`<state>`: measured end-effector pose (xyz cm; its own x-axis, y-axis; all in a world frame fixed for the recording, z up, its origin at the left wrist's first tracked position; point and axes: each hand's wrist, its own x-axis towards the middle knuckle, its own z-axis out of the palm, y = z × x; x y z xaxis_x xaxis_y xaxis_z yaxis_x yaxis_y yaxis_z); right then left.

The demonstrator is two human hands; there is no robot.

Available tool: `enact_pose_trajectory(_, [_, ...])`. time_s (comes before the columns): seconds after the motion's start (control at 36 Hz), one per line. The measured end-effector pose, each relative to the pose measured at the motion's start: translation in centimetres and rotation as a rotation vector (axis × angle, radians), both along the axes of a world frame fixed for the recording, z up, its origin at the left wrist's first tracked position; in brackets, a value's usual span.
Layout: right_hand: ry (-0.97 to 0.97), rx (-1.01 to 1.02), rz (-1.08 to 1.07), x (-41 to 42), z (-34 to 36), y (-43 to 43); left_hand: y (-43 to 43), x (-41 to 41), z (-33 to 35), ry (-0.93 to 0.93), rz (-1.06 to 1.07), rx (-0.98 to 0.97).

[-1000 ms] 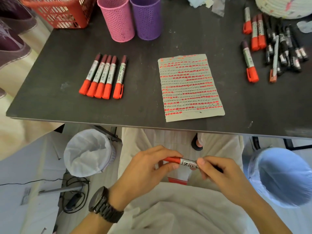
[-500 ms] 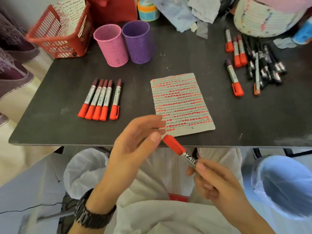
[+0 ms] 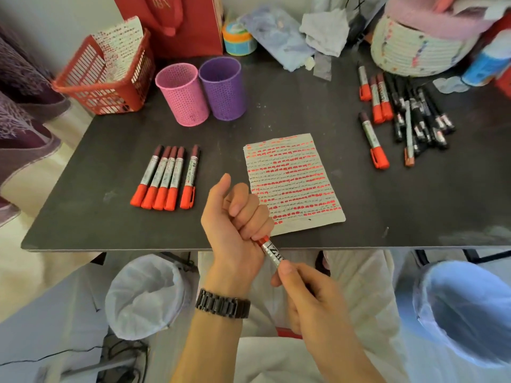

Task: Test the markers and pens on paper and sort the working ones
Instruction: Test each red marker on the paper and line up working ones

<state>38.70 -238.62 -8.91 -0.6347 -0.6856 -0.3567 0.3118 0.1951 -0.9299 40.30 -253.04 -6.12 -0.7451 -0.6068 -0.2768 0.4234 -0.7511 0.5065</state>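
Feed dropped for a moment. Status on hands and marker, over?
Left hand wrapped round the marker's cap. Right hand grips the barrel. Cap not yet off. Paper ahead, nothing lying on it.

Left hand [image 3: 237, 214] fisted above curled right hand [image 3: 304, 294].

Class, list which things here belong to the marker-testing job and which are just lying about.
Job: hand-held red-capped silver marker; red-scribbled paper sheet; row of five red-capped markers; mixed marker-and-pen pile.
Lying about: red paper bag; white woven basket; crumpled pale cloths.
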Motion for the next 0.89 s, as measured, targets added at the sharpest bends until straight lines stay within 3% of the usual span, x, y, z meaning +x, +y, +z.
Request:
enact_pose_trajectory(0.11, [-0.093,0.009,-0.039,0.2,0.5,0.5,0.5,0.0,-0.3,0.052,-0.040,0.060])
enact_pose_trajectory(0.36, [-0.318,-0.096,-0.044,-0.1,1.5,0.8,1.0,0.1,0.4,0.078,-0.033,-0.014])
enact_pose_trajectory(0.56, [-0.282,-0.102,0.032,-0.9,1.1,0.0,-0.1,0.5,1.0,-0.029,-0.054,-0.165])
enact_pose_trajectory(0.69, [0.038,-0.011,0.147,-3.2,1.1,-0.5,-1.5,1.3,1.0,-0.252,-0.110,-0.481])
enact_pose_trajectory(0.78, [0.099,-0.025,0.169,-4.4,1.2,-0.4,-2.0,2.2,0.7,-0.419,-0.147,-0.823])
enact_pose_trajectory(0.89, [0.143,-0.024,0.155,-6.0,1.4,-0.5,-2.4,4.0,0.2,-0.522,-0.258,-1.116])
